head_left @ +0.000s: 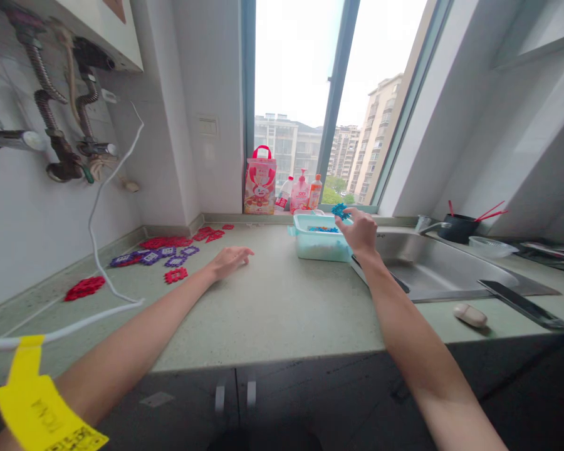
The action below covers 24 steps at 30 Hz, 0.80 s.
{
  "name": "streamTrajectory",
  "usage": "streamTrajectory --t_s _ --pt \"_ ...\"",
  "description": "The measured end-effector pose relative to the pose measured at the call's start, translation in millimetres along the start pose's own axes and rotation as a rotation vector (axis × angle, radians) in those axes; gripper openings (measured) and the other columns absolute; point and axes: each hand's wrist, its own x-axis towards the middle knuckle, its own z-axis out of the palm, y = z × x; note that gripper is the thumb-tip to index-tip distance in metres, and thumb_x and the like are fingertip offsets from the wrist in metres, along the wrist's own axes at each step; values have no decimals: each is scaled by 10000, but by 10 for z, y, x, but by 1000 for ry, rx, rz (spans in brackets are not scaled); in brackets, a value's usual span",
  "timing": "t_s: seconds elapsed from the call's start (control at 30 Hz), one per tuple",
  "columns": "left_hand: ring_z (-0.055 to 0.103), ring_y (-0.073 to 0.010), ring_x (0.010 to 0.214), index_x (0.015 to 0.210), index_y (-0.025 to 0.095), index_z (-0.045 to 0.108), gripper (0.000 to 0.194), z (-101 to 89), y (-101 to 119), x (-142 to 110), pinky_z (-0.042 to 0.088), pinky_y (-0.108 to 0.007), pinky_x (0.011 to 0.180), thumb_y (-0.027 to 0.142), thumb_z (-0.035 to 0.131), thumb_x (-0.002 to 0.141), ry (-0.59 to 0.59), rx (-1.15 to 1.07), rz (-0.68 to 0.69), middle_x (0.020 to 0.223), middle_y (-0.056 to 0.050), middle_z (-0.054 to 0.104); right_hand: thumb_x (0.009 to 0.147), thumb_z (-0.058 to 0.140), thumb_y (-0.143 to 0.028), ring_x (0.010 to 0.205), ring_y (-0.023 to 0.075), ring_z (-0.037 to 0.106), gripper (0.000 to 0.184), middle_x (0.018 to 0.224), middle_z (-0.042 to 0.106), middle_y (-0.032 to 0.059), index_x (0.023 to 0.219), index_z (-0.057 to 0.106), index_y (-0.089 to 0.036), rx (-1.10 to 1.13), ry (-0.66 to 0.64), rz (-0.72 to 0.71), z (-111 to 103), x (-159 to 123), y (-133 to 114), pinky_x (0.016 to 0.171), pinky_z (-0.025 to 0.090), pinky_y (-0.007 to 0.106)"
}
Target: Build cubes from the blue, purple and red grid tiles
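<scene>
My right hand (361, 232) is raised over the far right corner of a pale teal tub (319, 245) and pinches a blue snowflake-shaped plastic piece (341, 211). More blue pieces (323, 229) lie inside the tub. My left hand (230, 260) rests flat on the green counter (282, 300) with fingers stretched out, holding nothing. It lies just right of a single red piece (175, 274) and a row of purple pieces (155, 256). Further red pieces (165, 242) are spread toward the back corner, and a red cluster (85, 287) lies at the left.
A steel sink (444, 269) sits right of the tub, with a dark pot (458, 228) holding red chopsticks behind it. A white cable (104, 275) crosses the counter's left side. Bottles and a red-handled bag (260, 181) stand on the windowsill. A knife (521, 304) and a pale oval object (470, 314) lie at right.
</scene>
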Motion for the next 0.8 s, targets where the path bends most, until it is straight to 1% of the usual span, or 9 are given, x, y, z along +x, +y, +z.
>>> streamTrajectory --t_s 0.17,0.27,0.33,0.4,0.47,0.57,0.67,0.73,0.8 --pt "680 -233 924 1167 225 762 724 36 -75 29 497 -317 872 730 265 1019 -7 11 31 983 -55 762 901 635 -582 891 329 682 461 936 766 157 1113 804 -209 -98 -165 96 -5 7 108 812 506 428" --pt "684 -242 945 1165 222 763 730 51 -100 43 496 -319 862 731 261 1017 -9 22 30 978 -62 760 887 630 -683 893 364 683 561 870 756 188 1066 827 -189 -141 -265 160 -10 16 141 875 486 513" --pt "686 -251 962 1170 219 763 737 50 -92 41 497 -327 862 732 256 1016 -5 30 16 984 -70 759 929 582 -678 969 380 677 574 927 762 209 1031 832 -172 -121 -235 120 -16 21 108 957 444 569" --pt "684 -259 976 1162 223 764 735 44 -64 28 498 -337 869 723 244 1019 -1 55 10 981 -75 756 989 528 -613 1108 378 646 528 1104 761 203 1015 827 -178 -60 -150 11 -31 17 4 1043 390 589" --pt "676 -275 987 1105 230 772 734 36 -26 14 494 -364 895 717 230 1024 15 145 -1 972 -85 750 1027 500 -539 1227 361 595 465 1256 732 156 999 819 -201 13 -78 -112 -49 -13 -180 1102 356 578" --pt "639 -342 1067 1036 225 781 740 -9 2 15 462 -460 980 768 280 996 88 407 -79 1041 -135 735 1047 506 -446 1283 326 562 375 1342 703 93 999 811 -233 143 -70 -318 -50 -154 -555 1127 368 537" --pt "579 -409 1189 1107 206 780 760 -185 -67 13 414 -540 1042 831 385 930 154 616 -228 1193 -202 693 1043 535 -361 1296 299 560 293 1402 669 59 1018 813 -270 299 -224 -547 9 -415 -903 1124 402 512" --pt "563 -427 1213 1165 194 764 789 -421 -192 -58 414 -558 1040 848 406 908 188 687 -345 1237 -228 668 1033 564 -346 1309 297 561 261 1439 643 67 1036 818 -284 384 -390 -683 78 -604 -1047 1117 428 512" --pt "564 -446 1202 1210 183 745 821 -732 -376 -233 427 -581 1014 855 388 903 234 745 -468 1237 -245 659 1019 601 -363 1307 302 574 235 1455 629 86 1042 822 -286 439 -563 -783 153 -748 -1105 1100 462 516"
